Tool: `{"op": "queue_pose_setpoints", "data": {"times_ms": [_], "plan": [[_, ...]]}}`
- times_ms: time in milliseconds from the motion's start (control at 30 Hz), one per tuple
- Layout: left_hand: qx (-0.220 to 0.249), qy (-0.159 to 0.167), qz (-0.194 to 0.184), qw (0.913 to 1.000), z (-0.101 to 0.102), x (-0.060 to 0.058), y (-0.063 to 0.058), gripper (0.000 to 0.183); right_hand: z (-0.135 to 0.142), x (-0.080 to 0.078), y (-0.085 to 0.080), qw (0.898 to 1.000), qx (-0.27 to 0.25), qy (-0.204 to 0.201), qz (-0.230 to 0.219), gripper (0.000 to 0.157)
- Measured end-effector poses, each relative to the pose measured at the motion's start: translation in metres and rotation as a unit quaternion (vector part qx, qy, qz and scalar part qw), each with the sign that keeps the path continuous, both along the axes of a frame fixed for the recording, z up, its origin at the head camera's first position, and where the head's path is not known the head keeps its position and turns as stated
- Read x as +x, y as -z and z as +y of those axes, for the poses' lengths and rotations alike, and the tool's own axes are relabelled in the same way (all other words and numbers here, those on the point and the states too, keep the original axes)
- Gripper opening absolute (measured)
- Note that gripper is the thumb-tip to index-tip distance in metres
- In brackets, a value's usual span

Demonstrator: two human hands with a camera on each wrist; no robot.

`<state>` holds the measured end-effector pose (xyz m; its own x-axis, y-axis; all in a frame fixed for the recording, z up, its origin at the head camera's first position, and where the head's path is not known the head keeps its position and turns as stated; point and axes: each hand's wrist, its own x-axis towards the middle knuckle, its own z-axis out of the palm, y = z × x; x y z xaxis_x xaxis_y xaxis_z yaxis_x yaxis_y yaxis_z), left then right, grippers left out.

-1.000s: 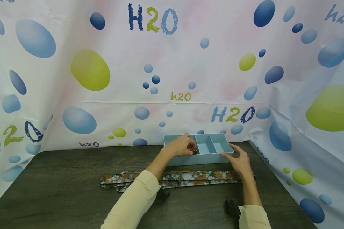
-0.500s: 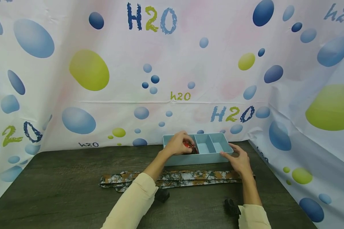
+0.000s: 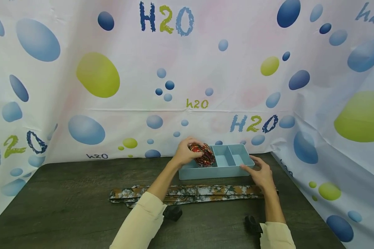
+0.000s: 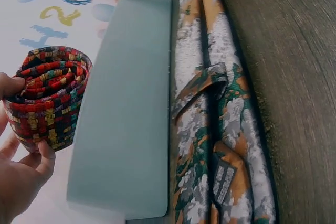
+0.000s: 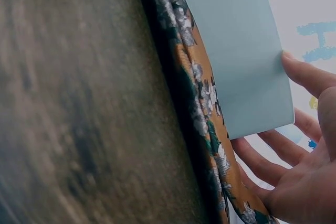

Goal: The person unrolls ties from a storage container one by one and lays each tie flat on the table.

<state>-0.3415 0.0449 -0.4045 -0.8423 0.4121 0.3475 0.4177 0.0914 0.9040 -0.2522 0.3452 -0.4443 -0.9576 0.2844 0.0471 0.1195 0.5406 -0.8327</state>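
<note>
My left hand point(image 3: 186, 152) grips a rolled-up necktie point(image 3: 207, 159), red with a dark and yellow woven check. In the left wrist view the necktie's spiral edge faces up, thumb on its top edge and fingers underneath. It is raised at the left half of a pale blue divided box point(image 3: 215, 173), covering part of the compartments there. Two right-hand compartments show bare floors. At the box's right end, my right hand point(image 3: 262, 175) holds the corner; in the right wrist view the thumb touches the front wall's upper edge and the fingers reach around the end.
A second necktie point(image 3: 205, 193), folded lengthwise in an orange, white and green pattern, lies along the box's front on the dark wooden table point(image 3: 65, 207). A printed sheet point(image 3: 137, 86) hangs close behind the box.
My left hand has raised the rolled necktie out of the box's left part, moving up and slightly left, so more of the roll shows. The right hand stays at the box's end.
</note>
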Motion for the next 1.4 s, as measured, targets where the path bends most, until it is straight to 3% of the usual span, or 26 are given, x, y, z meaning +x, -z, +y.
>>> {"op": "queue_pose_setpoints", "data": {"times_ms": [233, 600, 867, 1200, 1400], "plan": [[0.019, -0.003, 0.013, 0.9997, -0.012, 0.008, -0.005, 0.025, 0.0, 0.001, 0.001, 1.0, 0.0, 0.002, -0.005, 0.076], [0.059, -0.001, 0.123, 0.9907, -0.025, 0.025, 0.0, 0.025, -0.001, 0.0, 0.001, 1.0, -0.002, 0.002, -0.003, 0.075], [0.048, -0.011, 0.116, 0.992, -0.031, 0.042, 0.001, 0.023, -0.002, 0.0, -0.001, 1.0, 0.001, 0.006, -0.009, 0.076], [0.038, -0.009, 0.1, 0.9942, -0.037, 0.054, 0.01, 0.02, -0.002, 0.0, -0.001, 1.0, 0.007, 0.001, -0.01, 0.076], [0.045, -0.006, 0.072, 0.9964, -0.041, 0.061, 0.016, 0.02, -0.001, -0.001, -0.001, 1.0, 0.008, 0.001, -0.007, 0.076]]}}
